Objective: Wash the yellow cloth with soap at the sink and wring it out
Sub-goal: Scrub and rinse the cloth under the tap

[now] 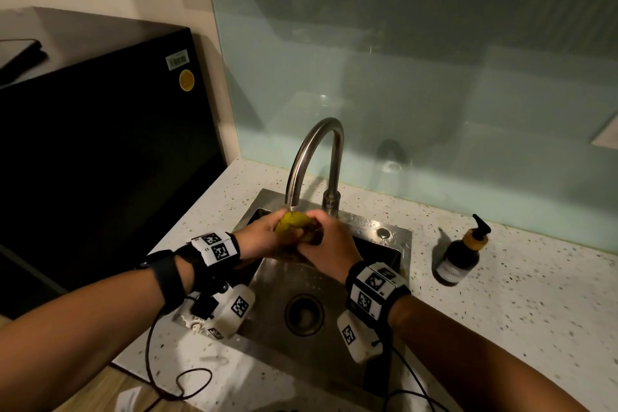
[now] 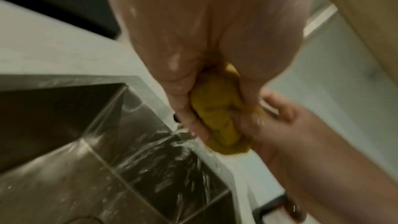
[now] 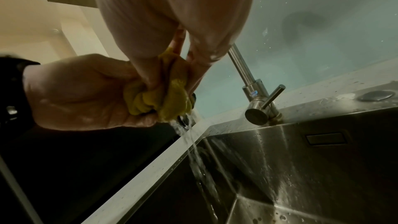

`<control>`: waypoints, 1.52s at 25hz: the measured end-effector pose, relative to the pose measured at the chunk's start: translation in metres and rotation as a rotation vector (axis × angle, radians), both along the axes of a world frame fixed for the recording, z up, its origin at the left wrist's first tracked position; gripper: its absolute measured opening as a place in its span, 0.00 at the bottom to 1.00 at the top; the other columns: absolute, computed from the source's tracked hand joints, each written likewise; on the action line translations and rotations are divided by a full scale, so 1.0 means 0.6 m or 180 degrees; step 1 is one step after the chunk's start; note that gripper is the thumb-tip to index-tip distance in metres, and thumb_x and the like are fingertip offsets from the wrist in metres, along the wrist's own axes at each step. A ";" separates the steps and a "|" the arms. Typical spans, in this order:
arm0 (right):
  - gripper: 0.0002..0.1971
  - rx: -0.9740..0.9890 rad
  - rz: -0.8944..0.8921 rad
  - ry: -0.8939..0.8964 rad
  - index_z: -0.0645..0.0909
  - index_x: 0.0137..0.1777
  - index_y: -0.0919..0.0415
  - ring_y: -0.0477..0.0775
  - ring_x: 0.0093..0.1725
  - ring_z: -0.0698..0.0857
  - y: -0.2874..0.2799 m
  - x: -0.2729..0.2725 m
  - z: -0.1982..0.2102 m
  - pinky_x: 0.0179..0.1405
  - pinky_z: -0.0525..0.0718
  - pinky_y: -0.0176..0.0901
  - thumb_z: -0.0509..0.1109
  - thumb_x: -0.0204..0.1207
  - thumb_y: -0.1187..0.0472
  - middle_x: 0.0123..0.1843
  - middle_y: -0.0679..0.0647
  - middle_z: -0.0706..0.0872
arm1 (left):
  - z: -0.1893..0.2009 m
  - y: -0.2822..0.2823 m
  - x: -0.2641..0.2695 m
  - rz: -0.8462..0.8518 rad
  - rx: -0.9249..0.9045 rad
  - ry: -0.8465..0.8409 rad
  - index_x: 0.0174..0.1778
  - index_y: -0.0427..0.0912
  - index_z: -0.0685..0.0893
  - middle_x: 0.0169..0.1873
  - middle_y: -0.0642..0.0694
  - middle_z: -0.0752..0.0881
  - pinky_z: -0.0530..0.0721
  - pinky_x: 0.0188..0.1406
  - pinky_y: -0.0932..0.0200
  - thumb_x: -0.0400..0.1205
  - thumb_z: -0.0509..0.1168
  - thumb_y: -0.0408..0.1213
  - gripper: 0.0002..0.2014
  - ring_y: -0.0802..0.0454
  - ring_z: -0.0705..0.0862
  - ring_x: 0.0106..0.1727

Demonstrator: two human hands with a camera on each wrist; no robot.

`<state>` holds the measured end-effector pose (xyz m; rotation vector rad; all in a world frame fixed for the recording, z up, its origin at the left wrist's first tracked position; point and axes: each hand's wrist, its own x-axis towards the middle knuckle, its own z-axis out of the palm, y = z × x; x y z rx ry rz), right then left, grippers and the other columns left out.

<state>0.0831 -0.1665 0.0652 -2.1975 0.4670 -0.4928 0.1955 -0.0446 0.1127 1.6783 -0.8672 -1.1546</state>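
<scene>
The yellow cloth [image 1: 293,220] is bunched into a wet wad under the spout of the curved steel tap [image 1: 314,157], above the steel sink [image 1: 331,354]. My left hand [image 1: 267,237] grips its left side and my right hand [image 1: 329,242] grips its right side, fingers curled round it. In the left wrist view the cloth [image 2: 217,113] bulges between my left hand [image 2: 206,77] and my right hand [image 2: 280,125]. In the right wrist view water streams from the cloth [image 3: 163,96], held by my right hand [image 3: 170,60] and left hand [image 3: 86,91], down into the sink [image 3: 312,159].
A dark soap pump bottle [image 1: 459,254] stands on the speckled counter [image 1: 521,311] right of the sink. A black appliance [image 1: 100,150] fills the left side. A glass splashback [image 1: 401,77] rises behind the tap. The tap lever [image 3: 267,103] sticks out toward the basin.
</scene>
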 end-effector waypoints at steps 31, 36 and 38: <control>0.13 -0.0446 0.0413 -0.0742 0.84 0.57 0.62 0.29 0.42 0.82 -0.014 0.005 -0.004 0.47 0.78 0.19 0.75 0.73 0.64 0.50 0.53 0.90 | -0.017 -0.019 0.015 0.0638 0.0074 -0.0044 0.67 0.38 0.75 0.61 0.28 0.84 0.87 0.57 0.42 0.85 0.67 0.33 0.16 0.36 0.86 0.59; 0.06 -0.0449 0.0504 -0.0961 0.86 0.50 0.62 0.32 0.39 0.82 -0.017 0.012 -0.006 0.42 0.80 0.24 0.77 0.74 0.63 0.43 0.52 0.90 | -0.008 -0.004 0.020 0.0574 0.0101 0.0441 0.62 0.43 0.78 0.50 0.32 0.85 0.86 0.28 0.57 0.84 0.67 0.32 0.12 0.42 0.88 0.39; 0.11 -0.0478 0.0516 -0.0900 0.84 0.54 0.62 0.37 0.42 0.84 -0.018 0.012 -0.003 0.45 0.82 0.27 0.78 0.73 0.64 0.46 0.53 0.90 | -0.011 -0.003 0.022 0.0540 -0.0018 0.0653 0.63 0.42 0.78 0.52 0.33 0.88 0.88 0.35 0.49 0.80 0.73 0.39 0.18 0.33 0.89 0.43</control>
